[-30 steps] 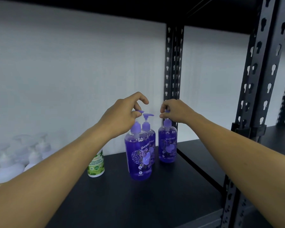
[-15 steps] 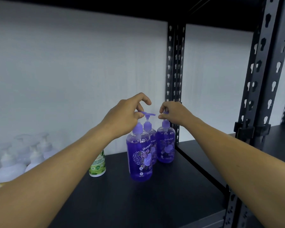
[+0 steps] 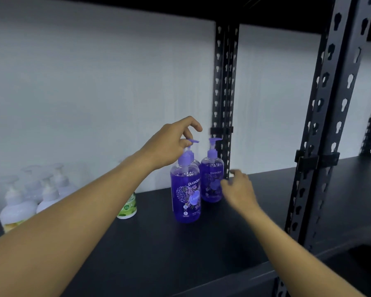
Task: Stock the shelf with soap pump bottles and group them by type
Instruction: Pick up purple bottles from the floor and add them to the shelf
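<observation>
Front purple bottle [image 3: 186, 196] pump pinched by left hand [image 3: 169, 144]; right hand [image 3: 238, 189] blurred beside rear bottle [image 3: 211, 181], fingers loosely spread, nothing held

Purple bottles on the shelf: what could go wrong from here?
1. The left hand pinches only the pump nozzle of the front purple bottle; a sideways tug there might tip it into the purple bottles close behind it.
2. The right hand, blurred and open, is right beside the right purple bottle; a brush could knock it toward the upright post.
</observation>
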`<state>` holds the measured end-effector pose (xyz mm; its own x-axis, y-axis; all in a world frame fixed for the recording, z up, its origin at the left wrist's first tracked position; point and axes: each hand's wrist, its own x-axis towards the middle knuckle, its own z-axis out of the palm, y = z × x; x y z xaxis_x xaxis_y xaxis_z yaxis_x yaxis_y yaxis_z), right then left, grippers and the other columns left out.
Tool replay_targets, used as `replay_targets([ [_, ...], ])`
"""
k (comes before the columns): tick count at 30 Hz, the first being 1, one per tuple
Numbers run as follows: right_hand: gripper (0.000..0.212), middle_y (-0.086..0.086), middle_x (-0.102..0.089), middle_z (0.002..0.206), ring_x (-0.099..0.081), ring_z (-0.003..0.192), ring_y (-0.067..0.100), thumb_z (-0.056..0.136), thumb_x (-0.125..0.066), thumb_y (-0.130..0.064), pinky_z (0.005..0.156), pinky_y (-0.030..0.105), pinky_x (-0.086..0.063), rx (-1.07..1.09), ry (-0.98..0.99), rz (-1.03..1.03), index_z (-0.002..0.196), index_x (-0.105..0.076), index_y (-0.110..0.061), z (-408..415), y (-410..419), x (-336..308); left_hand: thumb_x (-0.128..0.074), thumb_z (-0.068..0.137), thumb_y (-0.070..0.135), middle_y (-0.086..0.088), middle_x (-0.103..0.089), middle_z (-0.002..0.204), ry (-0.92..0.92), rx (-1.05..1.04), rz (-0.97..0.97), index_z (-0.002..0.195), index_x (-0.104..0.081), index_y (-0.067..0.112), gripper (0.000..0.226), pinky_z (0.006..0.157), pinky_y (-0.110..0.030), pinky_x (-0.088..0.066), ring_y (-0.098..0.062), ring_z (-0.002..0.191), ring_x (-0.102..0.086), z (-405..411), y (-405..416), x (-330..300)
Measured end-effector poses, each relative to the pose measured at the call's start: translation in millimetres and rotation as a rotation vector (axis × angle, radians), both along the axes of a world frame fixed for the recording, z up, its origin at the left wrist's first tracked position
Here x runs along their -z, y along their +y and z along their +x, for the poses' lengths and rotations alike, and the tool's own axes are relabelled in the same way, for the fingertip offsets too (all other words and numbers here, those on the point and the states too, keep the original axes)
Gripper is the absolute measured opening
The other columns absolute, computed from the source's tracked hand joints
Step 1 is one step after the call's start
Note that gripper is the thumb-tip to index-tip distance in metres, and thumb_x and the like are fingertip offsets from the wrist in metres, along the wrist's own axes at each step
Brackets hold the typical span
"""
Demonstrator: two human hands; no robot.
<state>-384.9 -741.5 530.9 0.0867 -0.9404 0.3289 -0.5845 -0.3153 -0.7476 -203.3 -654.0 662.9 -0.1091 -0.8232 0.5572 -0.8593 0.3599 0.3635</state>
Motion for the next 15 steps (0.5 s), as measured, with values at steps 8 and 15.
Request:
replay_targets([
  [8, 0.058, 0.008, -0.022, 0.164, -0.013, 0.153, 0.023, 0.101, -0.036, -0.038, 0.123, 0.041, -0.010, -0.070, 0.527, 0.078, 0.154, -0.032, -0.016, -5, 26, 63, -0.047, 0.100, 0.004, 0.005, -0.060, 0.101, 0.004, 0.104, 0.010, 0.115, -0.055, 0.033, 0.034, 0.083, -0.034, -0.053, -0.012, 0.091, -0.064, -3, -15, 3],
  [15, 0.058, 0.006, -0.018, 0.165, -0.007, 0.154, 0.021, 0.101, -0.032, -0.037, 0.125, 0.042, -0.004, -0.109, 0.531, 0.071, 0.156, -0.028, -0.019, -7, 28, 61, -0.046, 0.100, 0.001, 0.007, -0.058, 0.104, -0.017, 0.113, 0.036, 0.113, -0.053, 0.039, 0.040, 0.086, -0.043, -0.056, -0.001, 0.098, -0.063, -6, -31, 11],
])
